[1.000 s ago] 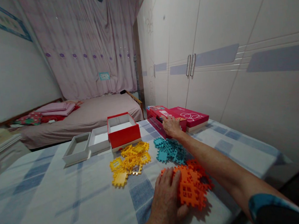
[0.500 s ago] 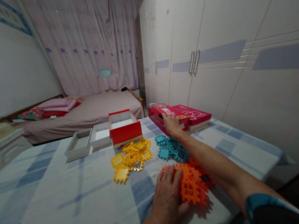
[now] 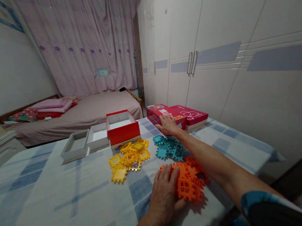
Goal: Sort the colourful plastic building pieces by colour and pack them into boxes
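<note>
My left hand (image 3: 164, 190) lies at the near left edge of a pile of orange interlocking plastic tiles (image 3: 188, 185), with fingers stretched out and touching it. Farther off, my right hand (image 3: 168, 126) rests at the front edge of a red printed box (image 3: 180, 119), fingers extended on its top and thumb apart. Teal tiles (image 3: 166, 148) lie just below that hand, and the right forearm passes over the right side of the piles. A heap of yellow tiles (image 3: 129, 158) sits to the left, some with window-shaped openings.
Left of the red printed box stand an open red box with white inside (image 3: 123, 133), a white tray (image 3: 97, 136) and a grey tray (image 3: 76, 145). A flat crimson box (image 3: 193, 114) lies at the right. A checked cloth (image 3: 89, 194) covers the table; beyond are a bed and wardrobe.
The view has shifted slightly. My right hand has slid a little left along the box's front edge, its thumb now showing out to the side. My left hand stays on the orange tiles.
</note>
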A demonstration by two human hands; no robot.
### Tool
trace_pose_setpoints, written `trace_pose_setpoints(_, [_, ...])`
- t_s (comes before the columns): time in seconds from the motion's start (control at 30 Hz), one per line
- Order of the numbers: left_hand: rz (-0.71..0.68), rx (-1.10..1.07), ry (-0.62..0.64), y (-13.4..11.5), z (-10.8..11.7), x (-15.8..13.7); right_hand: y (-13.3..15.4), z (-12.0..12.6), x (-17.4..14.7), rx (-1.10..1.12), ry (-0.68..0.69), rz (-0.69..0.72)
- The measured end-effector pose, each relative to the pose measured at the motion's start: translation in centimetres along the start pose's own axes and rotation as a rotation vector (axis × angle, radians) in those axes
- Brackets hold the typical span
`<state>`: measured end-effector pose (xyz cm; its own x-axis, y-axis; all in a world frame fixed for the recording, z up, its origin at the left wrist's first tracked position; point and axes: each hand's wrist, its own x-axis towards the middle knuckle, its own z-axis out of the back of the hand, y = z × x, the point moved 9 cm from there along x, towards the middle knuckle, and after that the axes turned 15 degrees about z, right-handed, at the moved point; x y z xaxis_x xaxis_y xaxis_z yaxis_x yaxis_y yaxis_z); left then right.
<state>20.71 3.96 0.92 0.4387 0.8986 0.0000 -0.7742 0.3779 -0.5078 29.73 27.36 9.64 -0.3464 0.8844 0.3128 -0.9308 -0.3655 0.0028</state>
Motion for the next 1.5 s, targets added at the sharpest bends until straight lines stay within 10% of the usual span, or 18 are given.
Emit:
trace_pose_setpoints(0.4, [0.018, -0.001, 0.018, -0.2, 0.3, -0.1, 0.8, 5.5, -5.0, 0.235, -0.498, 0.178])
trace_pose_setpoints(0.73, [-0.027, -0.042, -0.023, -0.2, 0.2, -0.1, 10.8, 3.0, -2.7, 0.347, -0.258, 0.516])
trace_pose_setpoints(0.97, [-0.081, -0.067, -0.069, -0.3, 0.4, -0.1, 17.0, 1.8, 2.2, 0.218, -0.079, 0.5])
trace_pose_setpoints(1.5, [-0.056, -0.094, -0.05, -0.3, 0.4, -0.1, 13.4, 2.1, 5.3, 0.233, -0.156, 0.323])
